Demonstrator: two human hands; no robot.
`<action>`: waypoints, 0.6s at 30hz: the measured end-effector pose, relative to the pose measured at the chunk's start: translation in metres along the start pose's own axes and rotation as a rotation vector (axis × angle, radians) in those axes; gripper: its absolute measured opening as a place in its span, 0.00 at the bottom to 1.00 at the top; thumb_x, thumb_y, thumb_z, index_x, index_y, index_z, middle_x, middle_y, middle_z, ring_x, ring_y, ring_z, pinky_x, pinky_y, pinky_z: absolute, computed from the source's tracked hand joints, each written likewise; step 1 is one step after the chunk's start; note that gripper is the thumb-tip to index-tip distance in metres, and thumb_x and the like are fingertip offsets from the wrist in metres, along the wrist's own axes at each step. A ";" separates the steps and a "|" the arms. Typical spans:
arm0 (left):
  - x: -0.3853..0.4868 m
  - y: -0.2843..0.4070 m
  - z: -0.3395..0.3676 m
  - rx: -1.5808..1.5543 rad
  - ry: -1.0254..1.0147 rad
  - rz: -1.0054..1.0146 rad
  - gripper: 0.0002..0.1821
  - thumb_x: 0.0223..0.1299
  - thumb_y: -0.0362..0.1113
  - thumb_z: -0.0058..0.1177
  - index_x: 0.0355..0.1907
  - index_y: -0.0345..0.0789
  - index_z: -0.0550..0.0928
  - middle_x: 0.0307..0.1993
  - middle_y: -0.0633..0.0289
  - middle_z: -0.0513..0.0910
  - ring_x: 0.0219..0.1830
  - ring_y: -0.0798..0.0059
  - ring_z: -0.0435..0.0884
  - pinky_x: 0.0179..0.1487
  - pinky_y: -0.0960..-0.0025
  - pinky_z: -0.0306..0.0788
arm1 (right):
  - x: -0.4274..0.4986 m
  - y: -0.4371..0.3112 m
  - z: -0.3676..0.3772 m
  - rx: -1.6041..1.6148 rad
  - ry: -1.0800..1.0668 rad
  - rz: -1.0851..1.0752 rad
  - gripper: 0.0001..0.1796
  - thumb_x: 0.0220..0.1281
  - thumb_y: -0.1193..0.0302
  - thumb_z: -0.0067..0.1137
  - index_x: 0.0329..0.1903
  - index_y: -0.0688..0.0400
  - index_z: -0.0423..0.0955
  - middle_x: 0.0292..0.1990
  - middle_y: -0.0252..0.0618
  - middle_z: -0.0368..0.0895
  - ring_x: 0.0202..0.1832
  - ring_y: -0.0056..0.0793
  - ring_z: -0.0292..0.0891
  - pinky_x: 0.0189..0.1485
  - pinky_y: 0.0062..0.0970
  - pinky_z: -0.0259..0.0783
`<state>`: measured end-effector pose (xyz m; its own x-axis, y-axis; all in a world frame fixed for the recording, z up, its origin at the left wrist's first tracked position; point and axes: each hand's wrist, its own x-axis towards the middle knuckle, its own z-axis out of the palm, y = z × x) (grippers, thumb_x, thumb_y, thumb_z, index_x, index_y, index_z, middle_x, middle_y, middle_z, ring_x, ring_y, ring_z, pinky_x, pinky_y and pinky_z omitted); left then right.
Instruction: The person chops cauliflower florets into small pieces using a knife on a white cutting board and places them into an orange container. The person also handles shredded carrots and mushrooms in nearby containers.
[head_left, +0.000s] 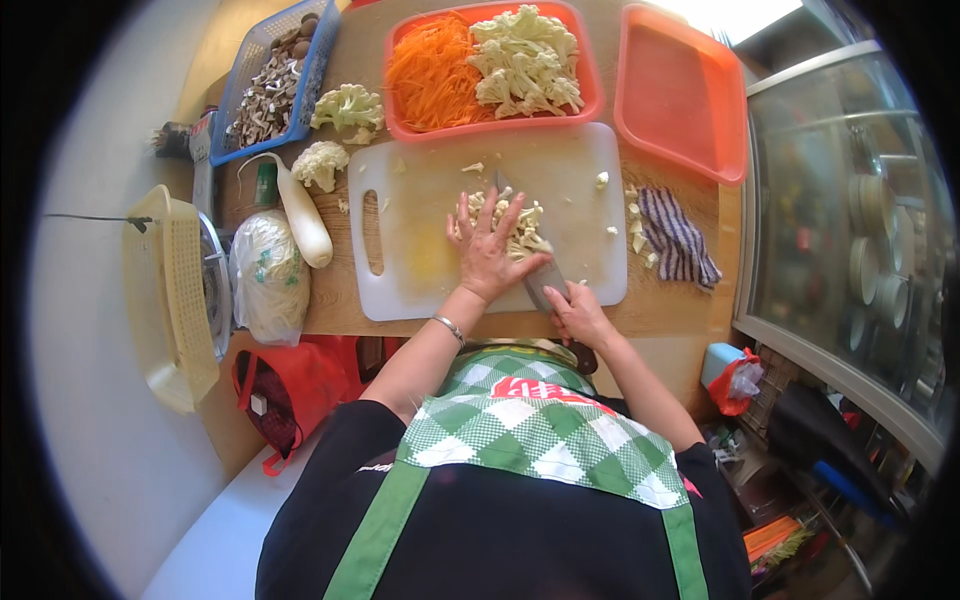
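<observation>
My left hand (491, 255) lies palm down with fingers spread over a pile of cut cauliflower pieces (531, 223) on the white plastic cutting board (420, 184). Its thumb reaches onto the blade of a kitchen cleaver (546, 286). The cleaver is gripped in my right hand (581, 313), thumb against the blade near the handle. Its blade slants up and left along the right side of the pile, and the left hand and cauliflower cover part of it. A few small cauliflower crumbs (602, 180) are scattered on the board.
Behind the board stands a red tray (491, 133) of shredded carrot (435, 75) and cauliflower florets (525, 64). Left are a blue basket (319, 90) of sliced mushrooms, a white radish (304, 214) and a bagged cabbage (270, 277). Right are another red tray (679, 97) and a striped cloth (677, 236).
</observation>
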<state>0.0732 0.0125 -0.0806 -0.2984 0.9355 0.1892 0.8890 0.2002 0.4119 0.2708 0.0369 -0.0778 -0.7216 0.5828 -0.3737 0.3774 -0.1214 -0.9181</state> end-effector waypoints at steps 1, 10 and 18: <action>0.001 -0.002 0.002 -0.032 0.009 -0.038 0.43 0.41 0.68 0.62 0.64 0.58 0.72 0.69 0.63 0.61 0.71 0.44 0.49 0.69 0.36 0.42 | 0.006 -0.003 0.006 0.076 -0.004 0.068 0.14 0.74 0.61 0.48 0.35 0.58 0.65 0.15 0.30 0.65 0.11 0.18 0.60 0.12 0.23 0.62; 0.013 -0.004 -0.011 -0.379 0.332 -0.063 0.25 0.42 0.34 0.67 0.48 0.42 0.79 0.50 0.62 0.77 0.62 0.57 0.65 0.69 0.54 0.55 | 0.010 -0.057 0.016 0.185 0.066 0.113 0.15 0.73 0.63 0.50 0.31 0.58 0.66 0.16 0.30 0.66 0.11 0.16 0.59 0.11 0.22 0.60; 0.156 0.007 -0.046 -0.546 0.410 0.182 0.25 0.40 0.35 0.65 0.47 0.42 0.80 0.50 0.62 0.78 0.59 0.56 0.67 0.67 0.56 0.56 | 0.063 -0.142 -0.037 0.211 0.202 0.135 0.13 0.72 0.63 0.50 0.33 0.58 0.65 0.17 0.29 0.66 0.12 0.16 0.60 0.13 0.22 0.62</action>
<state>0.0174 0.1468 -0.0074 -0.3635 0.7338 0.5740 0.6675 -0.2246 0.7099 0.1933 0.1202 0.0339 -0.5353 0.6956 -0.4791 0.3177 -0.3598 -0.8773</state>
